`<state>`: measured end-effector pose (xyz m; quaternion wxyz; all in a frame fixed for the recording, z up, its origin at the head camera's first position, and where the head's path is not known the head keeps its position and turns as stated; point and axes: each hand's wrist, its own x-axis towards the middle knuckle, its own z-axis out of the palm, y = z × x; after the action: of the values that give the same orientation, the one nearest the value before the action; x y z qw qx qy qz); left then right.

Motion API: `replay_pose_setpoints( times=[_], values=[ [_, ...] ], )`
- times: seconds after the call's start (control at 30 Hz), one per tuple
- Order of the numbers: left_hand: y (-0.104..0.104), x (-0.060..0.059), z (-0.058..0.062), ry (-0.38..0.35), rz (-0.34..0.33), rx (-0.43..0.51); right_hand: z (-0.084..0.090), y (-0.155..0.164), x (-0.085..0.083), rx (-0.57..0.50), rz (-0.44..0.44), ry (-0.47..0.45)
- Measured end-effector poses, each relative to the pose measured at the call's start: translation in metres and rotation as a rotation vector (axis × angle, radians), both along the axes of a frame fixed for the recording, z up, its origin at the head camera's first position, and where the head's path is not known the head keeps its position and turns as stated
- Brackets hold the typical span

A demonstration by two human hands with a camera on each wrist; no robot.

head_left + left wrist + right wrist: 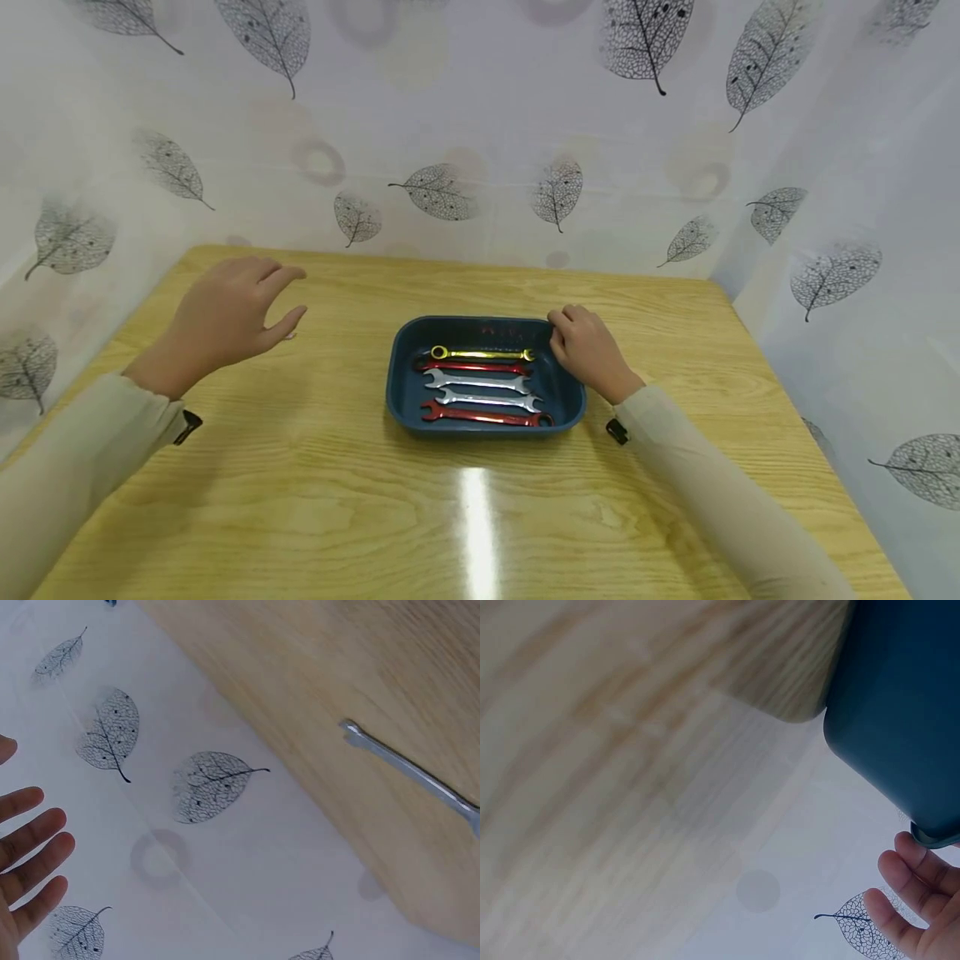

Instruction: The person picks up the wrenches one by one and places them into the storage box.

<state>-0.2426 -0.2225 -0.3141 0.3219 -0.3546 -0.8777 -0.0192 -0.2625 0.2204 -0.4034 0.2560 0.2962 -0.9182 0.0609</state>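
Gripping the dark blue tray (pixel 405 392) of five wrenches at its far right corner, right hand (pixel 588 350); left hand (pixel 225 321) hovers open.

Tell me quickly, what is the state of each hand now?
Left hand: open, fingers spread, above the table, holding nothing.
Right hand: fingers curled on the rim of the blue tray, gripping it.
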Motion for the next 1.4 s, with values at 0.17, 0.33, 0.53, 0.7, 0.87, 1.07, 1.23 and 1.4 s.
replay_pose_setpoints(
  times=[0.17, 0.33, 0.53, 0.7, 0.87, 1.07, 1.23, 1.4],
  values=[
    [-0.021, -0.003, -0.012, -0.003, -0.005, -0.002, 0.001, -0.001, 0.0, 0.004, -0.001, 0.0],
    [-0.04, -0.007, -0.025, -0.016, -0.015, -0.016, 0.001, -0.001, 0.0, 0.002, 0.003, 0.004],
    [-0.058, -0.01, -0.04, -0.045, -0.021, -0.045, 0.0, -0.002, 0.0, -0.002, 0.007, 0.004],
    [-0.068, -0.012, -0.051, -0.063, -0.015, -0.078, -0.001, -0.002, 0.0, -0.008, 0.007, 0.005],
    [-0.073, -0.014, -0.061, -0.118, 0.014, -0.137, -0.001, -0.002, 0.0, -0.011, 0.002, -0.013],
    [-0.075, -0.017, -0.072, -0.198, 0.052, -0.174, 0.0, -0.001, 0.001, -0.007, -0.003, -0.016],
    [-0.077, -0.019, -0.076, -0.326, 0.13, -0.197, 0.0, -0.002, 0.001, -0.005, -0.006, -0.007],
    [-0.079, -0.021, -0.077, -0.48, 0.201, -0.18, 0.0, -0.001, 0.001, -0.004, -0.01, -0.018]
  ],
)
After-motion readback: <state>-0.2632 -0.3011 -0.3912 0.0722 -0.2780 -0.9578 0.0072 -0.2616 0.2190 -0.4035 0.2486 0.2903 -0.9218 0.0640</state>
